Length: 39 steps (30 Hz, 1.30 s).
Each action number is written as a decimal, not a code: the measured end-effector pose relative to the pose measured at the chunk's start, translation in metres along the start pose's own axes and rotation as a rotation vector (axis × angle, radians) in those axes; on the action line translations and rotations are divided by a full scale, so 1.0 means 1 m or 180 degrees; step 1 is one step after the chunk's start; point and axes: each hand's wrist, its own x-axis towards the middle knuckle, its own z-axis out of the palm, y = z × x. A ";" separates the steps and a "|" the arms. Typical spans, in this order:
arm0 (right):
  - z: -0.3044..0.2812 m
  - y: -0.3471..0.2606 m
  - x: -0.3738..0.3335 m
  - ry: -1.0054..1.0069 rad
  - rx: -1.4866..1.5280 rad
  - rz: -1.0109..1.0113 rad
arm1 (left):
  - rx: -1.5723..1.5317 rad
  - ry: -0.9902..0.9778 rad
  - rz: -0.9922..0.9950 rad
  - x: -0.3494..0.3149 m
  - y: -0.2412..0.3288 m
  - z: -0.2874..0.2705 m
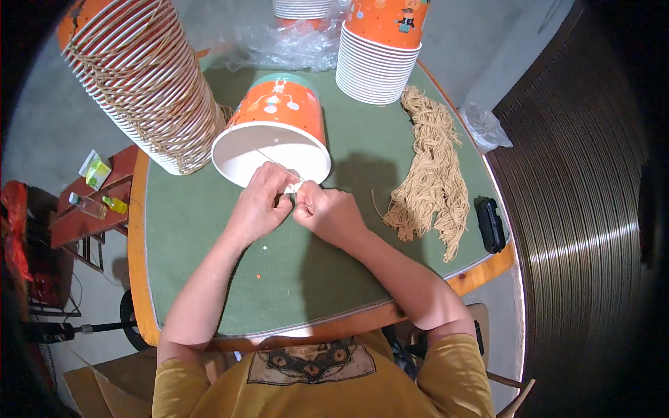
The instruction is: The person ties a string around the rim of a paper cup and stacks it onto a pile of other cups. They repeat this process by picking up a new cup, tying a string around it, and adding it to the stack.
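An orange paper bucket with cartoon prints lies tipped on the table, its white open mouth facing me. A thin cord runs across the mouth to my fingers at the near rim. My left hand is closed in a pinch on the cord. Beside it, nearly touching, my right hand is also closed, thumb and fingers pressed together at the cord's end. The fingertips partly hide the rim and the cord there. To the right lies a bundle of tan cords.
A tall leaning stack of buckets with cord handles stands at left; another bucket stack is at the back. Clear plastic wrap lies behind. A black case sits near the right edge of the green-covered table. Small bottles rest on a red stool.
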 end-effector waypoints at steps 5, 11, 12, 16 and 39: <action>0.000 0.001 0.000 0.0003 0.0079 0.0061 | 0.0116 0.0124 0.0213 0.000 -0.001 0.002; 0.000 0.004 -0.003 0.0023 -0.0017 -0.0012 | 0.0341 0.0102 0.0253 -0.001 0.003 0.001; -0.001 0.004 -0.002 0.0019 -0.0029 -0.0038 | 0.0412 0.0091 0.0258 -0.001 0.003 0.001; -0.004 0.004 -0.002 -0.0137 0.0133 -0.0088 | 0.0416 0.0063 0.0273 -0.001 0.004 0.001; -0.147 -0.048 0.082 -0.0349 0.0216 -0.0585 | 0.1984 0.0621 0.0866 -0.017 0.029 -0.059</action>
